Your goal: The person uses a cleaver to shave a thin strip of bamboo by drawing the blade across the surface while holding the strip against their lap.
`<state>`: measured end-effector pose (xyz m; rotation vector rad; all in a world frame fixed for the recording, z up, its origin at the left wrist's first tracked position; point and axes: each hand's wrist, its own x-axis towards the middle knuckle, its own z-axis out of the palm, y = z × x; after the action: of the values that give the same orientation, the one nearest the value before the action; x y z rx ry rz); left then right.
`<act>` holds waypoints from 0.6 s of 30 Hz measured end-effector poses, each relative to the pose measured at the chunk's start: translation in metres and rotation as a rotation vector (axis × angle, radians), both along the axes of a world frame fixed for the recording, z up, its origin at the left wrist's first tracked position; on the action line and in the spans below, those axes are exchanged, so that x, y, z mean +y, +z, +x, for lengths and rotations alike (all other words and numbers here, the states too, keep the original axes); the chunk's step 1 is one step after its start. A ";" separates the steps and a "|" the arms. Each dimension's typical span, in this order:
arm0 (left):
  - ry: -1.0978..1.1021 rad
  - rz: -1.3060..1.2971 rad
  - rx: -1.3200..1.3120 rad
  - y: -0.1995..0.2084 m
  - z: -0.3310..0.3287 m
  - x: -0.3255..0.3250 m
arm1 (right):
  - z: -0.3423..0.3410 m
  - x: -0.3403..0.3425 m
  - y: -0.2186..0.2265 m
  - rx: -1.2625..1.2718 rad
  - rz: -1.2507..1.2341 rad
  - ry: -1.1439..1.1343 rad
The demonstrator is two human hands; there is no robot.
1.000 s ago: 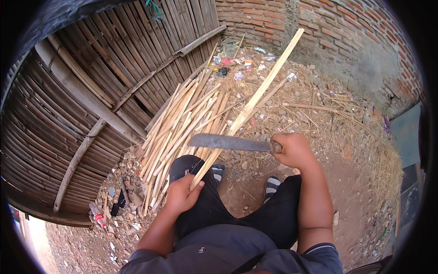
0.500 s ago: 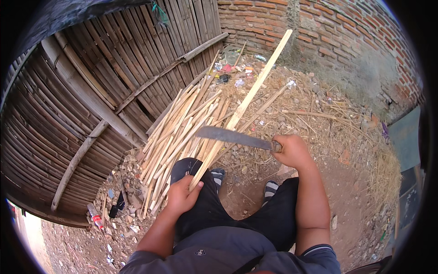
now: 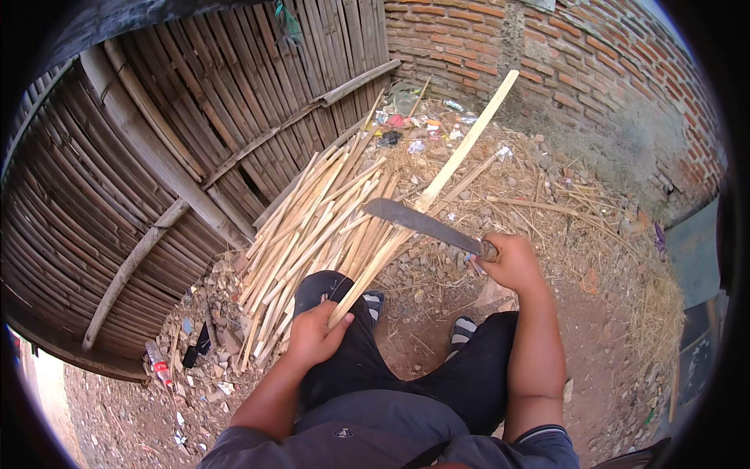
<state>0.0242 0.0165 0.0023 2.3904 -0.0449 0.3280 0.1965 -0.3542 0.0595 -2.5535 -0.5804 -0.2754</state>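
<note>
Your left hand (image 3: 319, 334) has its fingers curled tightly around the near end of a long pale wooden strip (image 3: 441, 181), which runs away from them, up and to the right, its far end well beyond both hands. Your right hand (image 3: 508, 262) has its fingers wrapped around the handle of a big knife (image 3: 422, 223), whose blade reaches left from them and crosses over the strip; you cannot tell from this angle whether the two touch. The left fingers sit low against your left knee (image 3: 322, 288), probably so the leg steadies the strip, and gripping the very end seems to keep them well apart from the blade. The pile of strips (image 3: 301, 227) lies just beyond and left of your left fingers, perhaps to keep it within reach. Count one knife, one held strip and two striped shoes, the left shoe (image 3: 373, 305) just right of the left fingers and the right shoe (image 3: 462, 331) below the right ones. One bottle (image 3: 158, 364) lies well left of your left fingers. The piled strips overlap too much to count.
</note>
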 end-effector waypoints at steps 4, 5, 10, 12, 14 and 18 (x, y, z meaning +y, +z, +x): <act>-0.010 0.016 -0.016 -0.002 0.000 0.000 | -0.008 0.021 -0.001 -0.022 -0.148 0.267; -0.013 0.023 -0.018 0.000 -0.001 0.000 | -0.006 0.021 -0.005 -0.009 -0.127 0.246; -0.015 0.018 -0.037 0.002 0.000 0.000 | 0.009 -0.003 -0.005 0.047 0.027 -0.054; -0.008 0.010 -0.035 0.003 0.000 -0.001 | 0.017 -0.014 -0.010 0.080 0.067 -0.159; -0.006 0.020 -0.025 0.004 0.000 0.000 | 0.013 -0.012 0.001 0.151 0.054 -0.226; -0.012 0.047 -0.007 0.004 0.000 -0.002 | 0.001 0.003 -0.003 0.034 -0.010 0.054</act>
<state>0.0239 0.0145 0.0067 2.4351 -0.0704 0.3328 0.1974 -0.3515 0.0567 -2.5431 -0.6380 -0.2104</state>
